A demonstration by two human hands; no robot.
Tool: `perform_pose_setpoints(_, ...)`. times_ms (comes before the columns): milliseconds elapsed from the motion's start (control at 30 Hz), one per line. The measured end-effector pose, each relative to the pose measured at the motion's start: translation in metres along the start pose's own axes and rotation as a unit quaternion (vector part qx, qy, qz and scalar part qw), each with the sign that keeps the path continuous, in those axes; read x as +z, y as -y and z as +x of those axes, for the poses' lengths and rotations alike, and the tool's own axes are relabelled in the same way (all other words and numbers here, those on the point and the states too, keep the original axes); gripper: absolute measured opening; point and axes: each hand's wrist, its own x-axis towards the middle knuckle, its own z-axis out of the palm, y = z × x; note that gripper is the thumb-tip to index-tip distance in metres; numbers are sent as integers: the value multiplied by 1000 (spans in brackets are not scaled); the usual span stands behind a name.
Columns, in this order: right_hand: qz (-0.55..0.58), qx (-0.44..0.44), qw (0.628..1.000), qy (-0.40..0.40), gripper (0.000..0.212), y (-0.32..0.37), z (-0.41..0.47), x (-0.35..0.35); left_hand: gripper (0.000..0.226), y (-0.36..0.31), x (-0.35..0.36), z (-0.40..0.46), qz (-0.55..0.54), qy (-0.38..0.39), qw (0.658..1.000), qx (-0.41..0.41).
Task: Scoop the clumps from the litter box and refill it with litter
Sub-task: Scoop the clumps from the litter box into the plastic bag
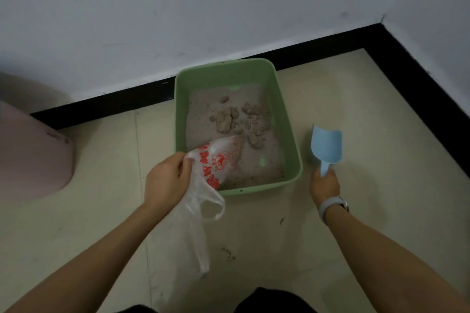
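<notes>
A person crouches on a pale tiled floor (pixel 356 211) before a green litter box (pixel 292 150) set near the black skirting (pixel 318 46) of a white wall. The left hand (pixel 166 180) clenches the gathered mouth of a thin clear plastic bag (pixel 216 160) printed in red; beyond the fingers the bag drapes over the box's near-left rim and onto the grey litter (pixel 203 107), while its loose handles hang below the fingers toward the floor. The right hand (pixel 325 185), a pale watch (pixel 330 206) on its wrist, grasps the handle of a light blue scoop (pixel 326 145), whose empty blade points up and away from the fingers, just outside the box's right wall. Tan clumps (pixel 236 119) lie heaped in the middle of the litter, ahead of both hands and untouched. A pink object (pixel 33 150) sits well to the left of the left hand, against the wall.
</notes>
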Motion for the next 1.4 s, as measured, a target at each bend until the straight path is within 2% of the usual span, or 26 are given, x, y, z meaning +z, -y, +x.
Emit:
perform_pose_setpoints(167, -50, 21, 998, 12, 29, -14, 4, 8, 22, -12, 14, 6, -56, 2, 998, 25)
perform_pose_setpoints(233, -98, 42, 994, -18, 33, -12, 2, 6, 25, -10, 16, 6, -105, 5, 994, -2)
perform_pose_setpoints(300, -92, 45, 993, -57, 44, -3, -5, 3, 26, -7, 15, 7, -149, 1, 988, -31)
perform_pose_setpoints(367, -59, 6, 993, -104, 53, 15, -17, 4, 25, -2, 12, 12, -181, -12, 982, -50)
perform_pose_setpoints(433, -35, -51, 985, -162, 52, 38, -30, 9, 27, 4, 8, 19, -205, -33, 976, -62)
perform_pose_setpoints(500, -12, -157, 970, -184, 47, 66, -45, 19, 28, 7, 1, 28, -228, -55, 970, -70)
perform_pose_setpoints(567, 6, -277, 952, -130, 43, 96, -64, 34, 28, 8, -8, 37, -242, -79, 964, -83)
perform_pose_setpoints(600, 18, -329, 941, -76, 42, 111, -77, 41, 27, 7, -13, 42, -247, -93, 960, -96)
perform_pose_setpoints(667, 42, -395, 914, 88, 35, 141, -107, 56, 26, 8, -25, 49, -278, -119, 944, -133)
perform_pose_setpoints(767, 50, -357, 866, 347, 24, 179, -148, 77, 25, 16, -44, 54, -391, -149, 885, -205)
perform_pose_setpoints(800, 62, -329, 847, 412, 24, 187, -157, 86, 25, 23, -49, 55, -428, -154, 861, -228)
perform_pose_setpoints(833, 59, -311, 829, 460, 34, 194, -162, 96, 24, 31, -55, 55, -466, -157, 835, -246)
perform_pose_setpoints(900, 3, -314, 806, 503, 73, 202, -168, 118, 26, 50, -66, 52, -550, -145, 777, -270)
perform_pose_setpoints(933, -37, -331, 798, 502, 78, 203, -172, 126, 37, 60, -71, 48, -590, -124, 749, -275)
perform_pose_setpoints(1000, -114, -408, 805, 416, 59, 205, -178, 141, 62, 78, -78, 39, -630, -74, 722, -275)
perform_pose_setpoints(1100, -210, -459, 831, 232, 43, 203, -186, 152, 66, 103, -89, 22, -621, -54, 738, -260)
perform_pose_setpoints(1167, -252, -497, 811, 180, 41, 195, -192, 155, 69, 117, -95, 16, -597, -28, 767, -234)
perform_pose_setpoints(1233, -272, -535, 780, 175, 40, 185, -198, 158, 78, 122, -95, 15, -542, 38, 813, -209)
perform_pose_setpoints(1300, -248, -529, 785, 206, 38, 177, -200, 159, 81, 121, -87, 15, -480, 98, 846, -208)
perform_pose_setpoints(1333, -223, -509, 800, 228, 36, 174, -200, 161, 72, 121, -79, 15, -469, 106, 848, -223)
perform_pose_setpoints(1400, -168, -459, 830, 268, 32, 169, -196, 163, 34, 124, -63, 17, -488, 68, 829, -264)
